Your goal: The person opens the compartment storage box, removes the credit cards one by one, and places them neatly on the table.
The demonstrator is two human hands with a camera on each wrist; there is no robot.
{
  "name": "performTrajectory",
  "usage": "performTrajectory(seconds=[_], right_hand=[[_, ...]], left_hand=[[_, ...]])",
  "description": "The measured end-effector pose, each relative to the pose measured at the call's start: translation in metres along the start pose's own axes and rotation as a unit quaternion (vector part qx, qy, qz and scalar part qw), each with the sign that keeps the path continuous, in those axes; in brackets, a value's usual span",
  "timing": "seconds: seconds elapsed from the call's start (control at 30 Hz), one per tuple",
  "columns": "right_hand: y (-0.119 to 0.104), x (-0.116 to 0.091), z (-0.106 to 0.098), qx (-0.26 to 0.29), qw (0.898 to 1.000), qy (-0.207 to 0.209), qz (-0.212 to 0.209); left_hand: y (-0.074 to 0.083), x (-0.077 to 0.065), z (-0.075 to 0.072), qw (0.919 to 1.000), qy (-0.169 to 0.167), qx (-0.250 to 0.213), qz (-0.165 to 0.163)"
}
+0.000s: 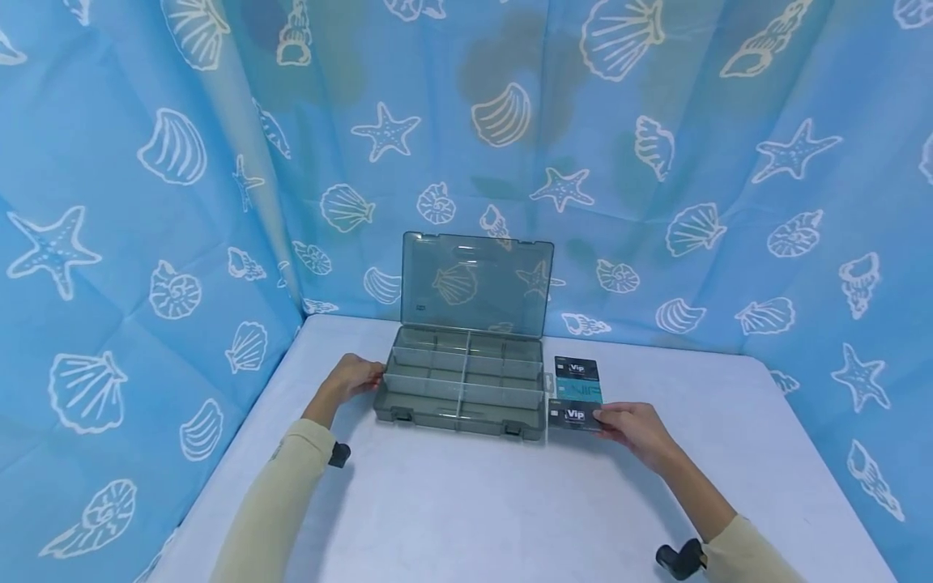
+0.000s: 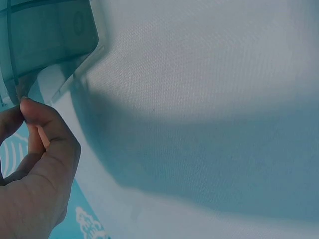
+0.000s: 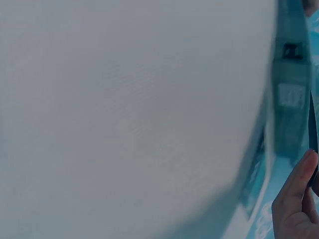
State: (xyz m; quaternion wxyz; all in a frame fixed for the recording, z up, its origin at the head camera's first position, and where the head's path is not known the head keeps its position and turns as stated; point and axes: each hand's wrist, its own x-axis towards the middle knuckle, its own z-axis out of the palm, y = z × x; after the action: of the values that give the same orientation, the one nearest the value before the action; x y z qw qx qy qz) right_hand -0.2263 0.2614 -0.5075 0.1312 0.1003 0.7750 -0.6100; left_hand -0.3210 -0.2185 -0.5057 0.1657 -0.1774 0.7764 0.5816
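A grey see-through compartment box (image 1: 459, 421) sits on the table with its lid (image 1: 477, 283) raised. At its left side, my left hand (image 1: 355, 375) pinches the edge between thumb and forefinger; the left wrist view shows this hand (image 2: 45, 154) at the box corner. Beside the box's right end, my right hand (image 1: 641, 429) grips a black "Vip" card (image 1: 572, 415) by its right edge. Behind that card lie a teal card (image 1: 579, 389) and another black "Vip" card (image 1: 576, 368). In the right wrist view the held card (image 3: 312, 129) appears edge-on above my fingers.
Clear dividers (image 1: 430, 360) split the box into several compartments. Two latches (image 1: 513, 428) line its front. A white cloth covers the table (image 1: 466, 502), and a blue shell-print curtain (image 1: 437, 121) stands behind and along the sides.
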Motion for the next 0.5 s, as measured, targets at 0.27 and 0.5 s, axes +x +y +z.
performTrajectory(seconds=[0.27,0.5], right_hand=[[0.03,-0.003,-0.011,-0.063,0.998,0.019,0.019],[0.038,-0.003,-0.006,-0.164,0.985,0.048,0.024]], left_hand=[[0.001,-0.001,-0.004,1.0,0.002,0.002,-0.002],[0.001,0.0,-0.003,0.9999,0.0,0.004,-0.011]])
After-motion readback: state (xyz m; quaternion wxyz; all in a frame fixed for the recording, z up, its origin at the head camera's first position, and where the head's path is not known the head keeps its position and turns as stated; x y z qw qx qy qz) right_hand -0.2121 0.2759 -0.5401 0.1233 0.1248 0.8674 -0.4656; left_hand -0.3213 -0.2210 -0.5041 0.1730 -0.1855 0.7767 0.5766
